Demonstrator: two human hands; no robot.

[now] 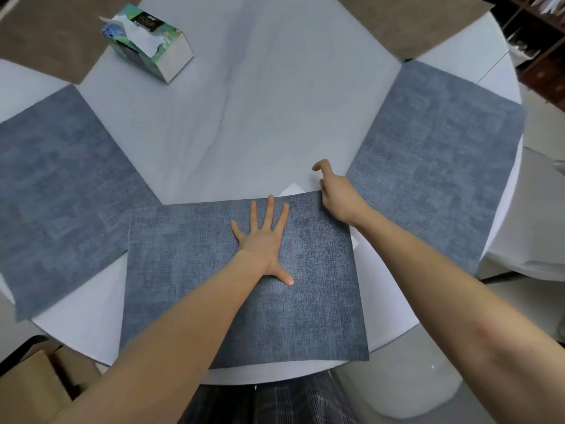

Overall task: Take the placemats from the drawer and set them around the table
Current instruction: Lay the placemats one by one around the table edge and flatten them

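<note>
A blue placemat (305, 301) lies on the round white table (244, 117) at the near edge, right in front of me. My left hand (264, 240) presses flat on its middle with the fingers spread. My right hand (337, 194) sits at the mat's far right corner, fingers curled over that corner and the index finger crooked upward; the thumb is hidden. Two more blue placemats lie on the table, one at the left (61, 194) and one at the right (437, 163). Brown placemats lie at the far left (52, 38) and far right (406, 22).
A tissue box (149, 41) stands on the table at the far left, beside the brown mat. Cardboard boxes (36, 384) sit on the floor at lower left. Another white-clothed table (532, 215) is at the right, with dark wooden shelving (541, 35) behind it.
</note>
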